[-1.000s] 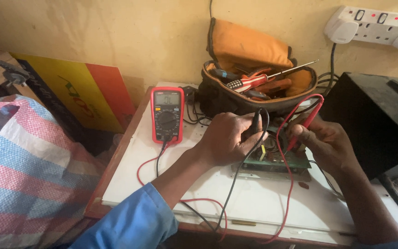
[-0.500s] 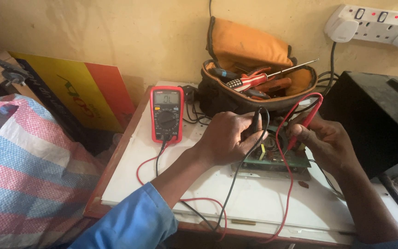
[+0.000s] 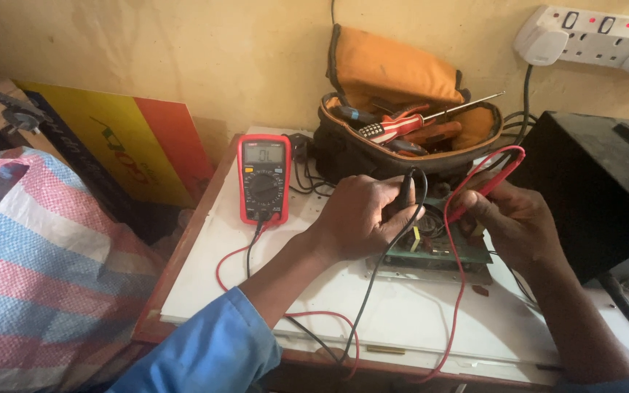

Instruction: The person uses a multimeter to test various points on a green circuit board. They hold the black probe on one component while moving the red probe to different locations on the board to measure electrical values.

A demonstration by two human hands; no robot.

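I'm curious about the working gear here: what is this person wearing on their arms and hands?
Both arms have blue sleeves pushed up near the elbows, leaving the forearms bare. The left hand and right hand are bare: no gloves, and no rings or watch that I can see.

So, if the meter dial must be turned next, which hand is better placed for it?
Probably the left hand. It holds the black probe over the circuit board and is nearer to the red multimeter on the left. The right hand with the red probe would have to cross over.
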